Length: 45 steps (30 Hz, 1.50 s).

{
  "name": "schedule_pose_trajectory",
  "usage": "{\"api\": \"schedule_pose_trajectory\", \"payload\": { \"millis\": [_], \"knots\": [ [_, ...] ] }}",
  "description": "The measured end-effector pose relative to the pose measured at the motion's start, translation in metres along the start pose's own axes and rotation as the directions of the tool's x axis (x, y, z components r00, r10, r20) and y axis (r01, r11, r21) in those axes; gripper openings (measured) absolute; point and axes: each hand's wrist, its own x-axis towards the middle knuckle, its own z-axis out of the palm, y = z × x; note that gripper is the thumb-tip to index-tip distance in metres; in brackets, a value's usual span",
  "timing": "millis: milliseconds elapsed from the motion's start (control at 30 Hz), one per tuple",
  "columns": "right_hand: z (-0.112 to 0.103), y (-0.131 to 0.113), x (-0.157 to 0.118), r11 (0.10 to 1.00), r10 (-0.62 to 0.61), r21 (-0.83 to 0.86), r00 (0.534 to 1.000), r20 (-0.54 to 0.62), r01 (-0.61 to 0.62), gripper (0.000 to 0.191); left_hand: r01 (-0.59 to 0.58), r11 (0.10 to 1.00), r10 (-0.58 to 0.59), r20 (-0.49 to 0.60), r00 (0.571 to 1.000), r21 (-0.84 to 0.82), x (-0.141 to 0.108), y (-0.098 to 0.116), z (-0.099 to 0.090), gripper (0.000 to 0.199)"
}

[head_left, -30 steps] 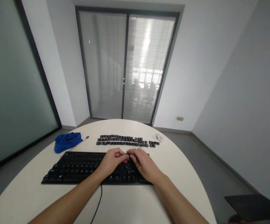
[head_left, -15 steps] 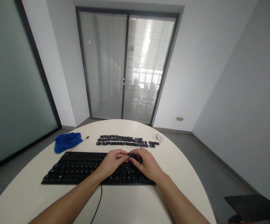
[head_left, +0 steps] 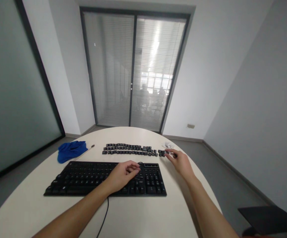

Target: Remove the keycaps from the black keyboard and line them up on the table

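Note:
A black keyboard (head_left: 84, 177) lies on the round pale table (head_left: 138, 215), its cable running toward the front edge. My left hand (head_left: 123, 175) rests over the keyboard's right-middle part, fingers curled and pressed together; whether anything small is between them is hidden. Behind the keyboard, loose black keycaps (head_left: 123, 148) stand in several rows. My right hand (head_left: 179, 162) is at the right end of these rows, thumb and forefinger closing at a keycap there. A dark object, too small to make out, shows under its curled fingers.
A blue cloth (head_left: 71, 151) lies at the table's left, with a thin brush (head_left: 90, 148) beside it. Crumpled white tissue (head_left: 168, 144) sits behind my right hand. A black chair (head_left: 269, 219) stands at the lower right, beyond the table.
My right hand has moved from beside my left hand to the right end of the keycap rows, uncovering the number pad. My left hand stays over the keyboard.

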Motion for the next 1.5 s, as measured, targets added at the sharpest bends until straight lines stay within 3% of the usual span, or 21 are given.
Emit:
{"api": "schedule_pose_trajectory", "payload": {
  "millis": [133, 267, 1133, 1500],
  "knots": [
    [0.007, 0.033, 0.002, 0.989, 0.124, -0.081, 0.992, 0.027, -0.121, 0.038, -0.006, 0.999, 0.006, 0.002, 1.000, 0.034, -0.001, 0.000, -0.001, 0.027],
    [0.018, 0.042, 0.002, 0.974, 0.188, -0.139, 0.981, 0.043, -0.181, 0.036, -0.003, 0.998, 0.002, 0.003, 1.000, 0.063, -0.002, 0.003, -0.001, 0.026],
    [0.027, 0.051, 0.006, 0.964, 0.236, -0.130, 0.971, 0.034, -0.230, 0.040, -0.004, 0.991, 0.005, -0.004, 1.000, 0.134, -0.002, 0.007, -0.001, 0.024],
    [0.025, 0.035, 0.005, 0.969, 0.225, -0.102, 0.974, 0.012, -0.223, 0.041, -0.045, 0.976, 0.042, 0.018, 0.999, 0.215, -0.004, 0.011, -0.001, 0.022]
  ]
}}
